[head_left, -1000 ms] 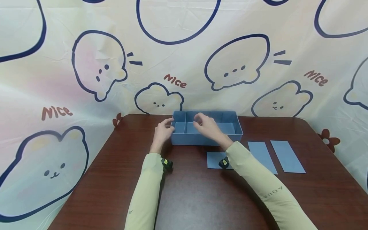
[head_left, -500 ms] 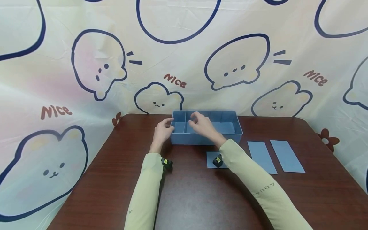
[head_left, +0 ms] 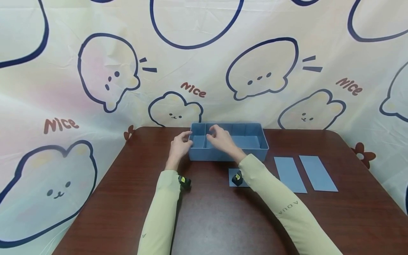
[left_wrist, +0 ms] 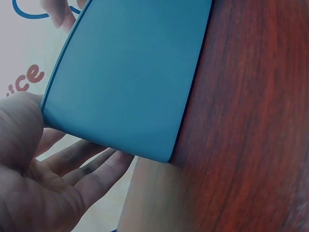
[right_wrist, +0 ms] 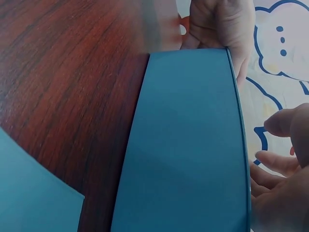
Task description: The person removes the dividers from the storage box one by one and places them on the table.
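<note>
A blue open-topped box (head_left: 227, 154) stands at the table's back edge. One divider (head_left: 205, 136) crosses it near its left end. My left hand (head_left: 179, 147) grips the box's left end: in the left wrist view its thumb reaches past the rim and the fingers lie along the outside of the end wall. My right hand (head_left: 223, 140) hovers over the box just right of the divider, thumb and forefinger bent but apart. In the right wrist view, nothing shows between those fingers (right_wrist: 274, 162). Whether the right fingertips touch the divider cannot be seen.
Two blue rectangular panels (head_left: 290, 174) (head_left: 318, 173) lie flat on the table (head_left: 204, 219) to the right. A smaller blue panel (head_left: 232, 180) lies in front of the box, partly under the right sleeve (head_left: 274, 191). A printed cloth (head_left: 261, 21) hangs behind the table.
My right hand has moved left over the box, closer to the divider. The left hand and the box stay in place.
</note>
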`<state>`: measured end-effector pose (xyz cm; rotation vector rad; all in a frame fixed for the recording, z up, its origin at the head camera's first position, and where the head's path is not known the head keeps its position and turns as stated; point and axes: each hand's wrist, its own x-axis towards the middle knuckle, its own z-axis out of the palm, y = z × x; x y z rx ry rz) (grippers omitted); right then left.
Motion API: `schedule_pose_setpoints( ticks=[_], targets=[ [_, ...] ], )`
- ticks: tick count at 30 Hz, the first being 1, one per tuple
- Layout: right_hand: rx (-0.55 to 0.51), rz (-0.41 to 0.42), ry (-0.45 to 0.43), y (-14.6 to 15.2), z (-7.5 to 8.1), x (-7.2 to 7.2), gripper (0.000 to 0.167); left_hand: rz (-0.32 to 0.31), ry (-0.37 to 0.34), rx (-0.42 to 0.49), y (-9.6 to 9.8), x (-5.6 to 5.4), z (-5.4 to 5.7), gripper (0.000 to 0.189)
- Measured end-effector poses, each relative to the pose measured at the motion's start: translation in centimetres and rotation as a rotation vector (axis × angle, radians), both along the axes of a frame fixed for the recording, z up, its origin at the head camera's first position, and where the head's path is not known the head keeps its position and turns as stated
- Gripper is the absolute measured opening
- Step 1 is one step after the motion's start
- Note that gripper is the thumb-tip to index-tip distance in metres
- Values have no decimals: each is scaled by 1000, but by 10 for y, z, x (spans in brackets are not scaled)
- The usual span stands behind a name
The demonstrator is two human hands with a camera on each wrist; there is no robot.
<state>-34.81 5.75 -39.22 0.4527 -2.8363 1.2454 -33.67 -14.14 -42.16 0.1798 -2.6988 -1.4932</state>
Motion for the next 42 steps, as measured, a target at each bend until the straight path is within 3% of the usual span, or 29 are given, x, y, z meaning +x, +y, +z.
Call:
schedule_pose_setpoints(
  ticks=[42],
  targets=[
    [1, -28, -101, -26, -7, -18, 51, -21, 5, -1, -1, 0, 0, 44]
  ],
)
